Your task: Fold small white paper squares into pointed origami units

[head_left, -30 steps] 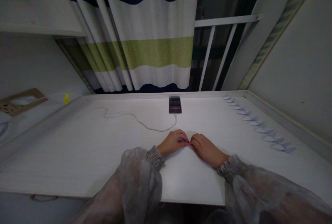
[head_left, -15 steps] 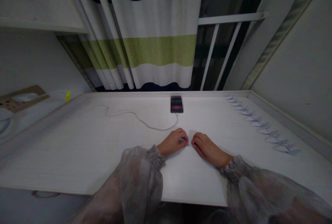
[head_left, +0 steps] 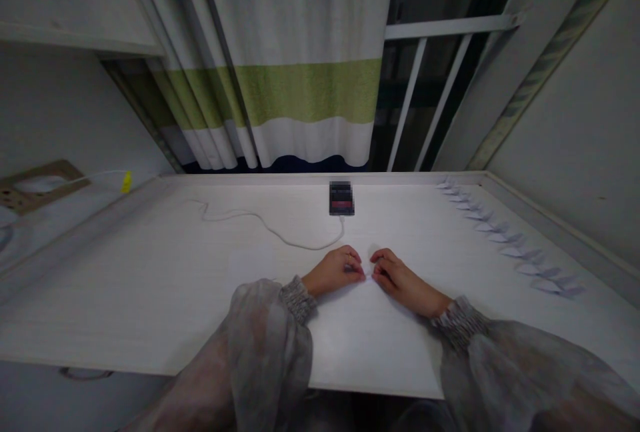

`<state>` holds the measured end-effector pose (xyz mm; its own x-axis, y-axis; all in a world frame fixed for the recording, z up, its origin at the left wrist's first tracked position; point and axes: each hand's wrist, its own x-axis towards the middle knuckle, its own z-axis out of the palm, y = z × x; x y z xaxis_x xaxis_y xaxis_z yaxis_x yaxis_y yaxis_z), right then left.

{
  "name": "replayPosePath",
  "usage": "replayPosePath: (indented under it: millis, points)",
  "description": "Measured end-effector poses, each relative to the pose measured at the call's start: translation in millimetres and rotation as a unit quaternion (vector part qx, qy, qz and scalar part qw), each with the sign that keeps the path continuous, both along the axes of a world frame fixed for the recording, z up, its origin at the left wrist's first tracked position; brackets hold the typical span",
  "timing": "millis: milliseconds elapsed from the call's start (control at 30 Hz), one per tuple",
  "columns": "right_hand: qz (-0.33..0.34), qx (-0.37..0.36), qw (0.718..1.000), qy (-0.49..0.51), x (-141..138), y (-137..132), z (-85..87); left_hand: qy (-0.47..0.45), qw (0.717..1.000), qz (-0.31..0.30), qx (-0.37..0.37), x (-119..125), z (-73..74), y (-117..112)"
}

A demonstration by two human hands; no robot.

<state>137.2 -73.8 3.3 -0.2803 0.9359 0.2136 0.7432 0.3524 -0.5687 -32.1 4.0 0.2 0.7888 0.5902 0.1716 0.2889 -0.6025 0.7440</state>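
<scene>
My left hand (head_left: 334, 273) and my right hand (head_left: 403, 281) rest on the white desk (head_left: 150, 285), fingertips nearly touching. Both are curled in a pinch on a small pale piece of paper (head_left: 369, 277) held between them; most of it is hidden by the fingers. Grey gathered sleeves cover both wrists. A row of several small folded white paper shapes (head_left: 505, 239) runs along the desk's right side, well away from my right hand.
A small dark device (head_left: 341, 198) lies at the back of the desk with a white cable (head_left: 265, 231) curving off to the left. A striped curtain (head_left: 300, 85) and white railing hang behind. A shelf with a socket plate (head_left: 35, 185) is at left.
My view has tilted slightly. The hands have stayed together at the same spot on the desk, fingers shifting a little on the paper.
</scene>
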Motion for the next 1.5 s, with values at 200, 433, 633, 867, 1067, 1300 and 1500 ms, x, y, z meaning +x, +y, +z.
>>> replayPosePath:
  millis: [200,433,633,867,1067,1300,1500]
  points:
    - [-0.022,-0.031,0.999,0.021,-0.4,5.6,-1.3,0.017,0.999,0.03,-0.016,3.6,-3.6,2.2]
    - [-0.012,-0.051,0.997,0.057,2.7,9.9,-7.4,0.051,0.998,0.03,-0.01,6.1,-1.8,1.9]
    - [-0.023,-0.055,0.997,0.053,0.9,10.0,-7.8,0.062,0.997,0.046,-0.001,8.8,-3.6,0.6]
    - [-0.028,-0.03,0.999,0.021,0.7,8.9,-11.0,0.061,0.997,0.036,0.017,8.6,-4.1,1.0]
    - [-0.039,-0.028,0.999,-0.017,-2.5,6.8,-6.5,0.088,0.994,0.028,0.055,9.3,0.2,-2.7]
    - [-0.076,-0.051,0.993,-0.074,-9.3,4.4,-0.7,0.119,0.987,0.028,0.105,9.6,4.2,-8.9]
    - [-0.101,-0.079,0.986,-0.109,-15.1,3.1,5.4,0.139,0.981,0.031,0.129,9.4,3.5,-11.9]
